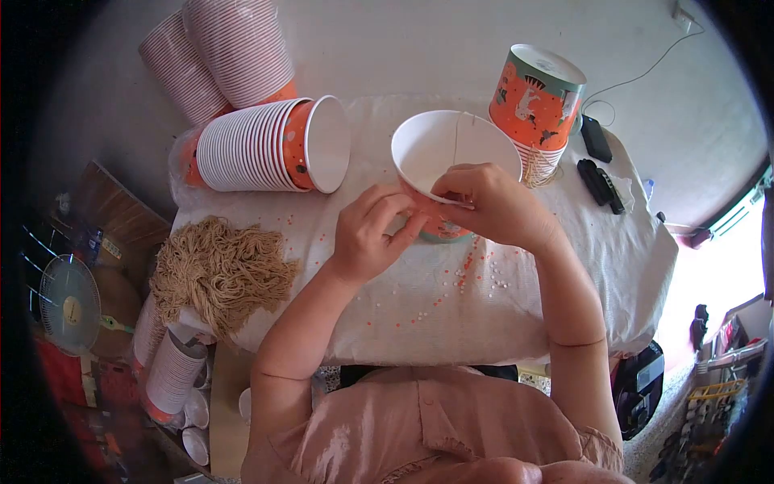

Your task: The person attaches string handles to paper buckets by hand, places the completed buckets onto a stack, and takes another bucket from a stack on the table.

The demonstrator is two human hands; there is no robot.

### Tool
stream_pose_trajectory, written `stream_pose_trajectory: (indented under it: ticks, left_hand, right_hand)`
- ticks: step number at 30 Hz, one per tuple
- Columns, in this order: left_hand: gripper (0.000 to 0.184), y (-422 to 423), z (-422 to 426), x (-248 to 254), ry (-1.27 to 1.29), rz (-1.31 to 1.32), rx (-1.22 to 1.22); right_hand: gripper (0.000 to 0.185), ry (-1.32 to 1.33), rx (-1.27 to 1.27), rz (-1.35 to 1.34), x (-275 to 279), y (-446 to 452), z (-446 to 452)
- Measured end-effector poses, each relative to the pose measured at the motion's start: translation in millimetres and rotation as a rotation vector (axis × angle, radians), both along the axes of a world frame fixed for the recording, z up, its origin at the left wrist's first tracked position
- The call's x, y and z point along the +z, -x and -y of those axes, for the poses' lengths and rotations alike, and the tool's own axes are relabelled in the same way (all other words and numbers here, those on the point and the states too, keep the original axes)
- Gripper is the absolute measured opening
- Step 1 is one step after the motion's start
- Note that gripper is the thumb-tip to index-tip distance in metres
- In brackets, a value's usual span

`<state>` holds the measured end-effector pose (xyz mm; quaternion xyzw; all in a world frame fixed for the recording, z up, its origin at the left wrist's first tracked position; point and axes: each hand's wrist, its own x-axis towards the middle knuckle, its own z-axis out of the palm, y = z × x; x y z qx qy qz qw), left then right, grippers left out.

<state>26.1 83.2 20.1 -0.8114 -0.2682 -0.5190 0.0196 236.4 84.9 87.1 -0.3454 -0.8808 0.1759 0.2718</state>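
Observation:
A paper bucket [419, 152], white inside with an orange and green printed outside, stands on the cloth-covered table in front of me. One thin string [457, 133] hangs from its far rim down the inside to my right hand [501, 206]. Over the near rim, that hand's fingers are pinched together at the string. My left hand [372, 230] is at the bucket's near left side, its thumb and fingers curled close to the outer wall. What lies between the left fingertips is too small to make out.
A tangled heap of beige string [226, 270] lies at left. Nested buckets [254, 145] lie on their side behind it. An upturned bucket stack [536, 101] stands back right, near a black phone [596, 139] and a black tool [600, 185]. Orange and white paper dots [468, 274] are scattered nearby.

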Motion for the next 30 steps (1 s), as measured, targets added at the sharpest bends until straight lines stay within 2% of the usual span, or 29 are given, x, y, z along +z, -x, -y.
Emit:
stream_pose_trajectory:
  ticks: [2,4,11,14,19,21,23,24,26,28,30]
  left_hand:
    - [0.022,-6.9,1.9,-0.1,0.009,0.037,0.020]
    - [0.022,-8.9,3.9,-1.8,0.143,0.084,0.045]
    - [0.020,-6.0,-2.1,-8.3,0.037,0.023,0.059]
    - [0.018,-0.3,-3.3,-7.6,0.050,0.015,0.071]
    - [0.012,9.2,-6.5,2.9,0.164,0.374,-0.040]
    - [0.006,11.0,-3.8,4.0,0.428,0.598,-0.220]
    - [0.010,10.6,-2.7,12.1,0.731,0.801,-0.441]
    - [0.010,11.1,-2.3,13.9,0.731,0.802,-0.441]
    - [0.008,12.9,-1.8,16.0,1.080,0.919,-0.858]
    - [0.009,12.6,-3.3,10.0,1.110,0.881,-0.897]
    - [0.010,11.2,-0.6,7.5,1.153,0.768,-0.794]
  right_hand:
    - [0.015,0.020,-0.006,0.009,-0.5,1.9,0.6]
    - [0.014,-0.020,0.017,0.006,-3.3,3.3,0.1]
    - [0.015,-0.059,0.006,-0.019,-5.2,7.1,2.2]
    - [0.019,0.023,-0.045,0.089,2.9,7.2,9.2]
    - [0.022,0.032,-0.128,0.129,6.0,-4.0,6.5]
    - [0.021,-0.011,-0.139,0.115,3.8,-7.1,1.0]
    - [0.019,-0.053,-0.150,0.101,1.4,-7.1,-1.0]
    - [0.017,-0.080,-0.170,0.050,0.8,-4.9,-1.3]
    - [0.016,-0.106,-0.190,-0.001,1.3,-1.2,0.0]
    - [0.016,-0.023,-0.151,-0.125,5.8,2.0,3.6]
    - [0.016,0.015,-0.106,-0.163,8.2,4.5,6.5]
